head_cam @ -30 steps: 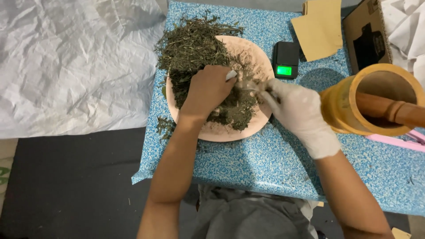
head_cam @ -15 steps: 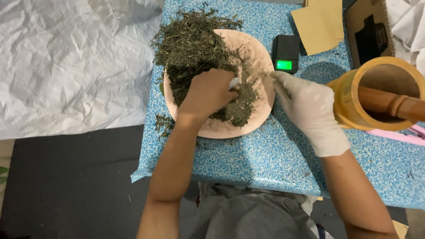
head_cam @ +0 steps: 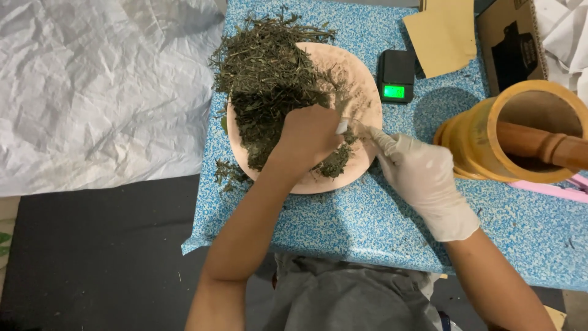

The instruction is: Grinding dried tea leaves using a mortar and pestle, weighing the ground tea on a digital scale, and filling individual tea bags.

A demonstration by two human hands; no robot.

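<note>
A round pink plate (head_cam: pixel 367 92) on the blue speckled table (head_cam: pixel 343 227) carries a big heap of dried green herbs (head_cam: pixel 269 79). My bare left hand (head_cam: pixel 306 138) is fisted, knuckles up, on the herbs at the plate's near side. My right hand (head_cam: pixel 422 178), in a white glove, reaches in from the right. Its fingertips pinch a small clear plastic item (head_cam: pixel 358 129) at the plate's right edge, which touches my left thumb. What lies under my left palm is hidden.
A small black scale (head_cam: pixel 396 75) with a lit green display sits behind the plate. A wooden mortar (head_cam: pixel 484 141) with a pestle (head_cam: pixel 545 146) stands at the right, a pink strip (head_cam: pixel 551 190) beside it. Brown paper (head_cam: pixel 444 37), a cardboard box (head_cam: pixel 508 43) and a crumpled white sheet (head_cam: pixel 92 92) surround the table.
My left fist has stayed on the herbs. My gloved right hand has slid a little toward the plate's near right edge, still at the clear item.
</note>
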